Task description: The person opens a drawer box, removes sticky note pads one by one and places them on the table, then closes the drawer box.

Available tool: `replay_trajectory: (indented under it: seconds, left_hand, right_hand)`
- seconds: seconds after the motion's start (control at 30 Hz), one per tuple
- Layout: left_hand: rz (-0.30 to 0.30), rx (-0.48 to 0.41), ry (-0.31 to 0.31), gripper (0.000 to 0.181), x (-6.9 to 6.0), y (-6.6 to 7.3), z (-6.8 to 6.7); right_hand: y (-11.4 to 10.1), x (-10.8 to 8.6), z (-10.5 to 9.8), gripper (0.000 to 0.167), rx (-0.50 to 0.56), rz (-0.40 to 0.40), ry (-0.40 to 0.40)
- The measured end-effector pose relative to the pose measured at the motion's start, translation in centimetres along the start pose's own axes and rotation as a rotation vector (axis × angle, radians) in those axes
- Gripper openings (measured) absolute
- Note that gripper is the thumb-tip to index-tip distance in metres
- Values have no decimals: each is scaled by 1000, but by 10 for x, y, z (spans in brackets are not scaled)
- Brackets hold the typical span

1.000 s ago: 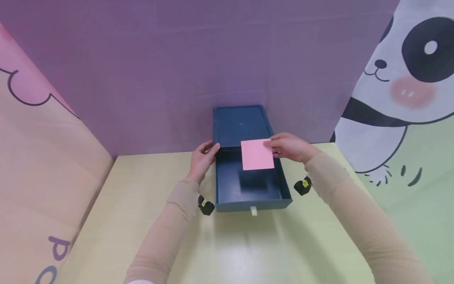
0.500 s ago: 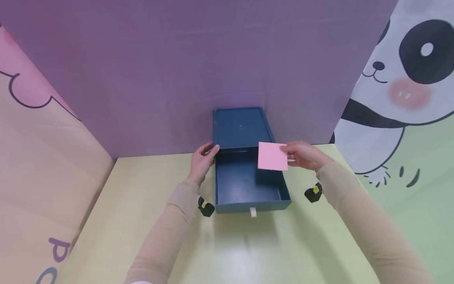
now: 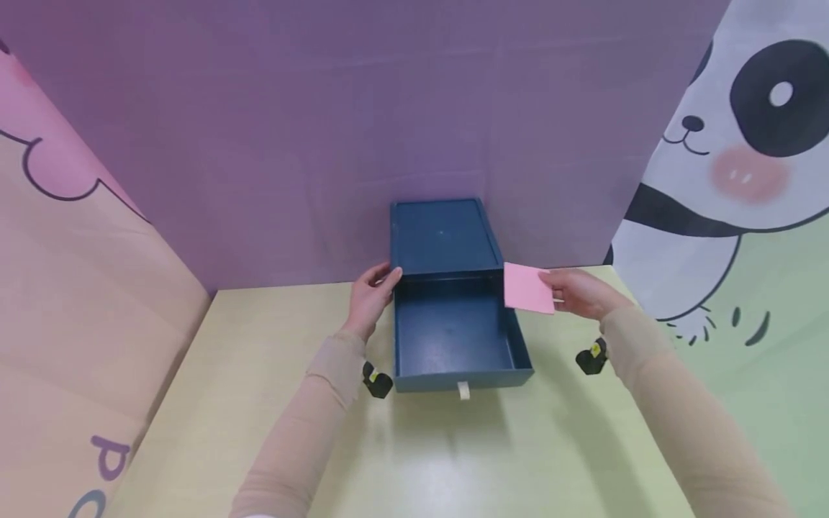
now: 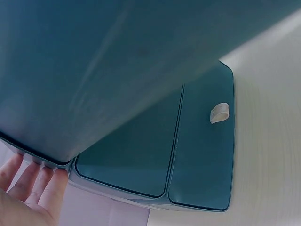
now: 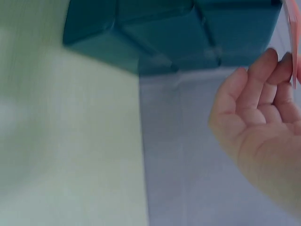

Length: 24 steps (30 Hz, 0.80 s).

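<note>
Over there, one high camera and two close ones face a dark-blue plastic drawer unit [image 3: 447, 234].
The head camera looks forward and down from above; the left-wrist one sits close by the pulled-out drawer [image 4: 94, 70], which fills its upper left; the right-wrist one has the unit across its top. Both wrist pictures lie sideways, the pale yellow tabletop [image 3: 427, 482] at right in one, left in the other. Head and right-wrist views share the square pink paper [image 3: 526, 289].

A pale table [image 3: 259, 345] bears a blue cabinet [image 3: 447, 234].
</note>
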<state>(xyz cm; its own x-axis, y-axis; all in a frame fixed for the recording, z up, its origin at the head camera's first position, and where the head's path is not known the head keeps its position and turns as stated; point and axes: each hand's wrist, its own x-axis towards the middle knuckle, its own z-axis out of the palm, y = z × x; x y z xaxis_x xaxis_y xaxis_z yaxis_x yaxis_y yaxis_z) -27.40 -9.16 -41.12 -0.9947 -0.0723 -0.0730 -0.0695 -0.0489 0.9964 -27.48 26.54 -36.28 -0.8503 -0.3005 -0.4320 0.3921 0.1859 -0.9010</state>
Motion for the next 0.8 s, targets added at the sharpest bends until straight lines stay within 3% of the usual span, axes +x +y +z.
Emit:
replay_trajectory:
  seconds: [0.2, 0.5, 0.63, 0.8]
  left_hand:
    - [13, 3, 0, 49, 0, -1, -2]
    - [9, 13, 2, 51, 0, -2, 0]
    - [8, 13, 10, 50, -1, -1, 1]
    - [4, 6, 13, 51, 0, -1, 1]
  right_hand:
    - [21, 2, -20, 20, -15, 70, -5]
    - [51, 5, -28, 68, -187, 97, 32]
    - [74, 7, -28, 65, -232, 124, 46]
    - [100, 8, -32, 55, -258, 179, 146]
